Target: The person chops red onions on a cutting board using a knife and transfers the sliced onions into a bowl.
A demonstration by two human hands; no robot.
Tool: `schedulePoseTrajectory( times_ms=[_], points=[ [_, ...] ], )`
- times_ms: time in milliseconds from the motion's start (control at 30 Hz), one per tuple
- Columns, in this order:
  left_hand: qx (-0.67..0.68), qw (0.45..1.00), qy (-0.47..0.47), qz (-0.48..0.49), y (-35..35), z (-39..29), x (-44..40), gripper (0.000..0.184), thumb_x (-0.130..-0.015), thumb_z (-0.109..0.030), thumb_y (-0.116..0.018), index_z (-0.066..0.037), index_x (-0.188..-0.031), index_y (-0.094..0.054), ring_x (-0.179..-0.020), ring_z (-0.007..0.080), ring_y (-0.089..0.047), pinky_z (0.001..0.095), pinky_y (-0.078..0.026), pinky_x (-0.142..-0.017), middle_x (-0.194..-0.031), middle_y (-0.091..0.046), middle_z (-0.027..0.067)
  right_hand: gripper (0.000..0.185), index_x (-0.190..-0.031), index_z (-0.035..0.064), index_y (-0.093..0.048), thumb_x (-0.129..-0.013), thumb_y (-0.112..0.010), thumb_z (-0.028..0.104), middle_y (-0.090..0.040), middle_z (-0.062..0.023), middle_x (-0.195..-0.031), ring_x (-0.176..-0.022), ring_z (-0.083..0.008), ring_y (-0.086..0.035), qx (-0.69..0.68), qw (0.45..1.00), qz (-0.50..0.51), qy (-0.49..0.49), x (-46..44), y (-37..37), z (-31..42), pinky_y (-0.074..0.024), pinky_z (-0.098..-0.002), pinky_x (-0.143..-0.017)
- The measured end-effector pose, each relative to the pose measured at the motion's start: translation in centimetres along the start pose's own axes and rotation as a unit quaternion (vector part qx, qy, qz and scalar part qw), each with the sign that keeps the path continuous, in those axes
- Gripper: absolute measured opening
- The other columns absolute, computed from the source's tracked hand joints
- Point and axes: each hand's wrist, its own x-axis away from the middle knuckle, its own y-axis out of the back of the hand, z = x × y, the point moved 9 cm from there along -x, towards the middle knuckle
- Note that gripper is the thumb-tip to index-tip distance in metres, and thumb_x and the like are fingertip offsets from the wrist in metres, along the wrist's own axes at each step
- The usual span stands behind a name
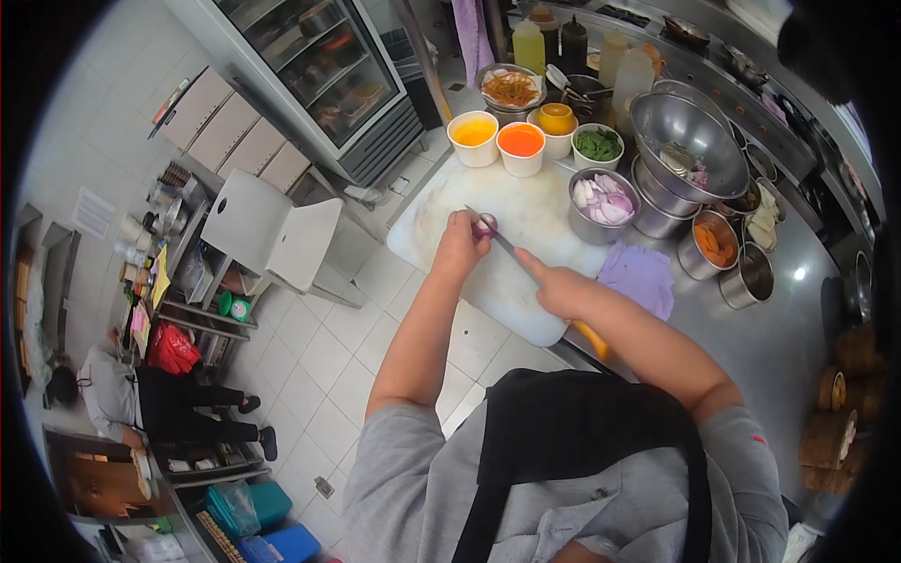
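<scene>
A red onion [484,225] is pinched in the fingers of my left hand [458,246] above the white cutting board [507,291]. My right hand [561,289] grips a knife [504,241], its index finger stretched along the blade and its yellow handle showing below the wrist. The blade's front part lies against the onion. Beyond my right hand, a metal pot [603,230] holds cut red onion. A purple cloth [638,277] lies beside the board.
Cups of yellow [472,141] and orange liquid [522,150] stand at the board's far edge. Metal bowls [690,141], pots and squeeze bottles crowd the counter's back and right. A white chair [272,230] stands left, and another person [117,389] is at the far left.
</scene>
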Motion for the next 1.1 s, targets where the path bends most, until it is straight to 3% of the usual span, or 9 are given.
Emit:
schedulePoseTrajectory(
  times_ms=[67,200,267,367,467,633,700,800,1100],
  points=[
    [0.0,1.0,-0.002,-0.01,0.1,0.1,-0.3,0.041,-0.075,-0.004,-0.072,0.0,-0.11,-0.05,-0.084,0.0322,-0.064,0.0391,-0.053,-0.077,-0.108,-0.054,0.0201,0.081,-0.155,0.03,-0.002,-0.088,-0.039,0.003,-0.063,-0.022,-0.079,-0.056,-0.0267,-0.061,0.006,0.994,-0.077,0.071,-1.3,-0.6,0.4,-0.0529,-0.0415,-0.056],
    [0.006,1.0,0.003,-0.025,0.2,0.1,0.2,0.04,-0.075,-0.002,-0.071,0.0,-0.11,-0.051,-0.084,0.0324,-0.064,0.0386,-0.053,-0.077,-0.107,-0.053,0.0202,0.085,-0.155,0.0296,-0.006,-0.083,-0.04,0.001,-0.064,-0.0243,-0.081,-0.053,-0.0297,-0.061,-0.021,0.992,-0.097,0.083,-1.0,-0.4,0.4,-0.0514,-0.0431,-0.054],
    [0.0,1.0,-0.004,-0.025,0.3,-0.8,-0.2,0.04,-0.075,-0.002,-0.071,-0.001,-0.109,-0.052,-0.085,0.0326,-0.064,0.0386,-0.054,-0.077,-0.106,-0.053,0.0202,0.083,-0.155,0.0311,-0.008,-0.085,-0.041,0.002,-0.062,-0.0202,-0.077,-0.049,-0.026,-0.058,-0.101,0.994,-0.032,0.028,-0.2,-0.1,-0.1,-0.0504,-0.0401,-0.051],
    [-0.038,0.998,-0.024,-0.036,0.1,-1.2,-1.0,0.04,-0.076,-0.008,-0.073,-0.002,-0.111,-0.055,-0.09,0.0329,-0.063,0.0393,-0.053,-0.08,-0.109,-0.054,0.0189,0.079,-0.155,0.0315,-0.013,-0.087,-0.042,0.003,-0.059,-0.0145,-0.072,-0.045,-0.0211,-0.054,-0.242,0.968,0.015,0.062,-0.8,0.2,-2.7,-0.0489,-0.0361,-0.048],
    [-0.091,0.995,-0.034,-0.034,-0.4,-1.8,-1.7,0.041,-0.076,-0.011,-0.073,-0.002,-0.113,-0.057,-0.093,0.0349,-0.062,0.0407,-0.052,-0.083,-0.11,-0.056,0.02,0.076,-0.154,0.0311,-0.017,-0.088,-0.043,0.005,-0.056,-0.0104,-0.069,-0.044,-0.0181,-0.051,-0.273,0.961,-0.018,0.035,0.5,1.6,-4.3,-0.0477,-0.0337,-0.047],
    [-0.164,0.984,0.022,0.062,-2.0,-0.8,-3.3,0.047,-0.075,-0.017,-0.075,-0.004,-0.116,-0.058,-0.098,0.0338,-0.062,0.0404,-0.051,-0.087,-0.108,-0.059,0.0194,0.078,-0.154,0.0327,-0.017,-0.087,-0.045,0.005,-0.062,-0.0169,-0.078,-0.053,-0.0242,-0.059,-0.178,0.98,-0.087,0.021,2.0,2.6,-4.3,-0.0507,-0.0374,-0.053],
    [-0.137,0.988,0.021,0.061,-1.5,-0.3,-3.5,0.047,-0.074,-0.016,-0.076,-0.004,-0.115,-0.058,-0.098,0.0336,-0.062,0.0403,-0.051,-0.087,-0.108,-0.058,0.019,0.079,-0.154,0.0326,-0.015,-0.087,-0.045,0.005,-0.064,-0.0241,-0.087,-0.068,-0.0323,-0.064,-0.047,0.993,-0.107,0.02,2.2,2.4,-3.7,-0.0524,-0.0418,-0.065],
    [-0.11,0.992,0.036,0.053,-0.9,-0.3,-3.4,0.045,-0.072,-0.015,-0.077,-0.004,-0.111,-0.057,-0.098,0.0331,-0.062,0.0401,-0.051,-0.086,-0.108,-0.058,0.018,0.08,-0.154,0.0327,-0.014,-0.086,-0.046,0.005,-0.064,-0.0279,-0.094,-0.08,-0.0371,-0.065,0.018,0.993,-0.113,0.035,1.8,1.7,-3.4,-0.051,-0.044,-0.075],
    [-0.113,0.989,0.027,0.091,-0.9,-0.3,-3.9,0.043,-0.069,-0.012,-0.077,-0.004,-0.105,-0.055,-0.098,0.0342,-0.061,0.0409,-0.051,-0.084,-0.109,-0.057,0.0171,0.08,-0.154,0.0338,-0.014,-0.086,-0.045,0.005,-0.064,-0.0261,-0.095,-0.082,-0.0361,-0.065,0.028,0.995,-0.093,0.023,1.6,2.8,-2.7,-0.051,-0.0443,-0.076]
  ],
)
